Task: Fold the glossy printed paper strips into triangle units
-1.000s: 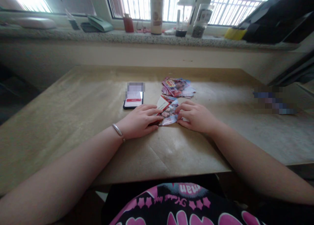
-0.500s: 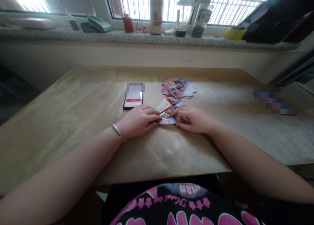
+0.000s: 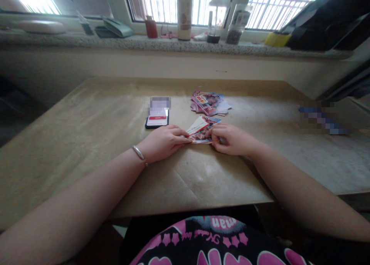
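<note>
Between my hands, low over the near middle of the table, is a printed paper leaflet [image 3: 200, 135] with a colourful picture and a white, red-edged part folded across it. My left hand [image 3: 166, 141], with a silver bangle at the wrist, pinches the leaflet's left corner. On its right side, my right hand [image 3: 231, 139] grips it with the fingers curled in. Just beyond lies a fanned pile of similar printed leaflets [image 3: 211, 103]. A phone [image 3: 157, 118] with a lit screen rests beyond my left hand, its upper part blurred out.
The table [image 3: 101, 141] has a pale brown cover. At its right lies a blurred, dark blue printed item [image 3: 323, 120]. Behind it, a stone windowsill [image 3: 162, 44] carries a red bottle [image 3: 150, 27], a tall cylinder [image 3: 184, 18], a clear container [image 3: 237, 26] and a yellow object [image 3: 276, 39].
The leaflet has turned slightly and shifted right, with its white part now narrower and more slanted. My right hand has moved a little to the right; my left hand has barely moved.
</note>
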The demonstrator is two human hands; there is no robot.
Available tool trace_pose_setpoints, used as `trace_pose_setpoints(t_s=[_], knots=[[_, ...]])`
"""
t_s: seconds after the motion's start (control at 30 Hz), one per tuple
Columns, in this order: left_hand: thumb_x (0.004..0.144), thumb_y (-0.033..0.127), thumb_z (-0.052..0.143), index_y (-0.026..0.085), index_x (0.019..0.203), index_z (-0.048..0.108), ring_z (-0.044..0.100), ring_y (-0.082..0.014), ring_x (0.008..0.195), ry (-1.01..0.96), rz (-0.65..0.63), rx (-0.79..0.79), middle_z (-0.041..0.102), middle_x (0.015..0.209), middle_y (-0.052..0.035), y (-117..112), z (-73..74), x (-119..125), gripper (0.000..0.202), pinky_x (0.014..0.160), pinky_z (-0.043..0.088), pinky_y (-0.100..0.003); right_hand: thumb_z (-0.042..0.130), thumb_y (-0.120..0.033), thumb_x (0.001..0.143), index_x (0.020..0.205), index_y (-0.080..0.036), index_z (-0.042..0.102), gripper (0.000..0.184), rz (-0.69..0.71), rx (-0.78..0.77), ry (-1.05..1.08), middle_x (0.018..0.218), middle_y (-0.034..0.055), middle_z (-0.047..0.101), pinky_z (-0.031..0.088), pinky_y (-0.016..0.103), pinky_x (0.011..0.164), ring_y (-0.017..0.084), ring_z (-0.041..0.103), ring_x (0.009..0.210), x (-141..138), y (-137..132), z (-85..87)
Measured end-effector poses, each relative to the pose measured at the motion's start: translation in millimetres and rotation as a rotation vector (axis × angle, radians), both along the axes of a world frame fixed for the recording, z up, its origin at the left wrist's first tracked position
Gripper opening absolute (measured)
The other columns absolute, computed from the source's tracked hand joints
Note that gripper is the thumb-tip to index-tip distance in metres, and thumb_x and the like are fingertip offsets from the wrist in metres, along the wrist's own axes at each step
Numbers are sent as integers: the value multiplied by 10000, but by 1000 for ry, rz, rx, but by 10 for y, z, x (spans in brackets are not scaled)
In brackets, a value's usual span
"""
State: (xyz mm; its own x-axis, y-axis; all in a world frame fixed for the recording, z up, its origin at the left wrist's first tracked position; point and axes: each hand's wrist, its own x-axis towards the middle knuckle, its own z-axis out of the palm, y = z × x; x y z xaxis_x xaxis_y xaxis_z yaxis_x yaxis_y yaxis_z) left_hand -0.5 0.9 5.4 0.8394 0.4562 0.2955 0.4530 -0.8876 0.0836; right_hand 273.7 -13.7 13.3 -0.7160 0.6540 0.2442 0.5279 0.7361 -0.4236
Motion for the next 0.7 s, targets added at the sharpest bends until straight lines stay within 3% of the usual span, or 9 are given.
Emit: trace_pose_setpoints(t_s=[0.2, 0.43, 0.7], knots=[[966, 205, 448, 247, 1216, 651, 619, -197, 1045, -4, -36, -28, 677, 1200, -41, 16, -15, -1, 325, 895, 533, -354, 529, -224, 824, 705, -211, 501, 123, -39, -21, 24, 895, 76, 689, 439, 317, 783, 196, 599, 841, 26, 23, -11], [902, 149, 515, 172, 1183, 636, 576, -199, 1169, 7, -17, -128, 636, 1253, -77, -26, 12, 20, 307, 1030, 479, -352, 491, -285, 832, 651, -201, 494, 200, -164, -38, -16, 645, 12, 550, 338, 256, 589, 137, 474, 614, 28, 23, -21], [924, 195, 500, 189, 1241, 618, 587, -206, 1141, 56, -27, -143, 614, 1248, -103, -33, 29, -10, 338, 1005, 492, -357, 479, -350, 855, 688, -198, 507, 227, -273, -129, 18, 609, -21, 498, 299, 246, 552, 117, 426, 564, 19, 26, -24]])
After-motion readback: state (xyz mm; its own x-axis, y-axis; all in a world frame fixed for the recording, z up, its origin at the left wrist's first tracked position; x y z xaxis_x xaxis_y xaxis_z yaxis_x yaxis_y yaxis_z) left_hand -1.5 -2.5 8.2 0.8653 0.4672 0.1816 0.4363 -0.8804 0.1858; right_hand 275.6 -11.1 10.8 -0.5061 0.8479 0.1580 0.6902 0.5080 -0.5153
